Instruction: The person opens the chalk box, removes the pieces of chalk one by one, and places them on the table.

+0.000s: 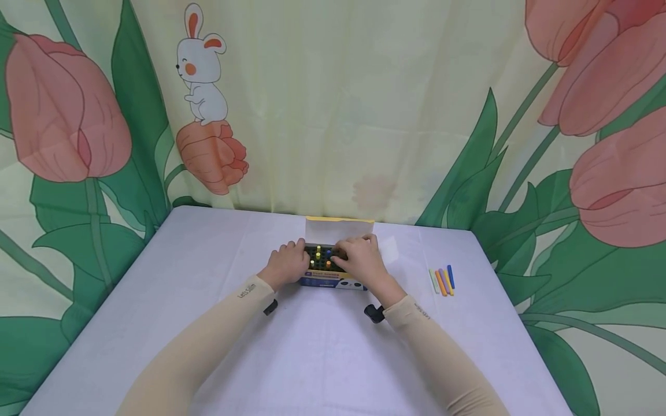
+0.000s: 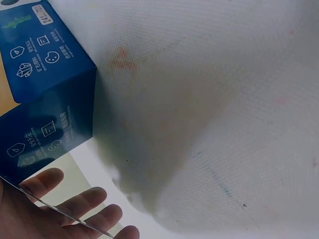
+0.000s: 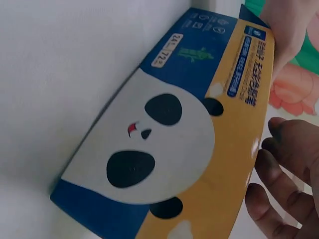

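A blue and yellow chalk box [image 1: 325, 281] with a panda face [image 3: 172, 139] stands on the table. Its lid [image 1: 339, 229] is raised at the back. Inside, a dark holder with holes carries several upright chalks, among them a yellow chalk [image 1: 318, 255] and an orange chalk [image 1: 328, 264]. My left hand [image 1: 288, 264] grips the box's left end, its fingers [image 2: 84, 199] past the edge. Over the right part of the open top, my right hand [image 1: 361, 259] bends its fingers [image 3: 266, 167] down at the rim; I cannot tell whether they pinch a chalk.
Several loose chalks [image 1: 442, 281] in green, orange, purple, yellow and blue lie side by side right of the box. The white-covered table [image 1: 312, 358] ends at a curtain [image 1: 333, 115] with printed tulips and a rabbit. Black wrist mounts [image 1: 374, 314] hang under both forearms.
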`<action>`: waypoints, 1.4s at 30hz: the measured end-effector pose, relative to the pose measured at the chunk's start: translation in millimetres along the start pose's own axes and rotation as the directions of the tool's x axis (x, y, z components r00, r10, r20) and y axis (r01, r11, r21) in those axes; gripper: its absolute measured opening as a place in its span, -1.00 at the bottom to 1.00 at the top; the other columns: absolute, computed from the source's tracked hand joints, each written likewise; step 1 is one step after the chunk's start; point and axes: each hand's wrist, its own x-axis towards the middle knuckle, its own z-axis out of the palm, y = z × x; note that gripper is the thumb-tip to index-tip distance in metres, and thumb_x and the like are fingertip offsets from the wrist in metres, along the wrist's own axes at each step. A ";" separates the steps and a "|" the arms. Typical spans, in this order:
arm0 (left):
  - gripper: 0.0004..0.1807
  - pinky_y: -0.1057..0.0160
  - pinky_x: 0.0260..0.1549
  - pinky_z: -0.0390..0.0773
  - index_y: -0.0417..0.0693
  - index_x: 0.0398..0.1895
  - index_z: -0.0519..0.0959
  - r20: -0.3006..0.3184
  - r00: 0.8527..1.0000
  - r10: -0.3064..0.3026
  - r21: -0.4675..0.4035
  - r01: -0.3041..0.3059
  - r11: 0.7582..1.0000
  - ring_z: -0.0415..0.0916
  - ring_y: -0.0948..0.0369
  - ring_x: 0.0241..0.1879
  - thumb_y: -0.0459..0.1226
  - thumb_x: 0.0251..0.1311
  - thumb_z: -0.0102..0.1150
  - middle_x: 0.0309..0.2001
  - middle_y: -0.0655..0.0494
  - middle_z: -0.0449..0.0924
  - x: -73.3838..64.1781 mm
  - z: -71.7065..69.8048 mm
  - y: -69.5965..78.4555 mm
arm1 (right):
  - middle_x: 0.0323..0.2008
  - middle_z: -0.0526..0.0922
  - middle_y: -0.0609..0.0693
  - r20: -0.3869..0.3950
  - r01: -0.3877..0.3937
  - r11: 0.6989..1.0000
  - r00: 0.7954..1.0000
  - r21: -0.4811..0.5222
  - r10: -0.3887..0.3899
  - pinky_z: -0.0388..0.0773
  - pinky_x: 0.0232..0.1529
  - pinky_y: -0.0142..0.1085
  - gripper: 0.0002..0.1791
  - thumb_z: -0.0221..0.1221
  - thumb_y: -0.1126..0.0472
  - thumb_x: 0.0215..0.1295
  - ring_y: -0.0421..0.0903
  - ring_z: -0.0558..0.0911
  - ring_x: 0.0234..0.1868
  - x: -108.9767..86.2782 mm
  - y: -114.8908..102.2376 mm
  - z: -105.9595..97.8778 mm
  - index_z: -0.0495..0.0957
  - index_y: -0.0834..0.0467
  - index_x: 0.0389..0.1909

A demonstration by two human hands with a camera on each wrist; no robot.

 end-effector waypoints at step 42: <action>-0.48 -0.23 0.09 0.54 -0.20 0.29 0.38 -0.002 1.000 0.006 -0.035 -0.006 0.999 0.54 -0.11 -0.02 -0.10 0.52 -0.41 0.01 -0.20 0.55 -1.1 -1.1 -0.8 | -0.45 0.76 -0.19 0.124 0.051 0.995 0.990 0.085 -0.061 0.52 0.03 0.04 -0.87 0.31 0.04 0.42 -0.23 0.67 -0.43 -5.3 -10.5 9.0 0.74 -0.03 -0.16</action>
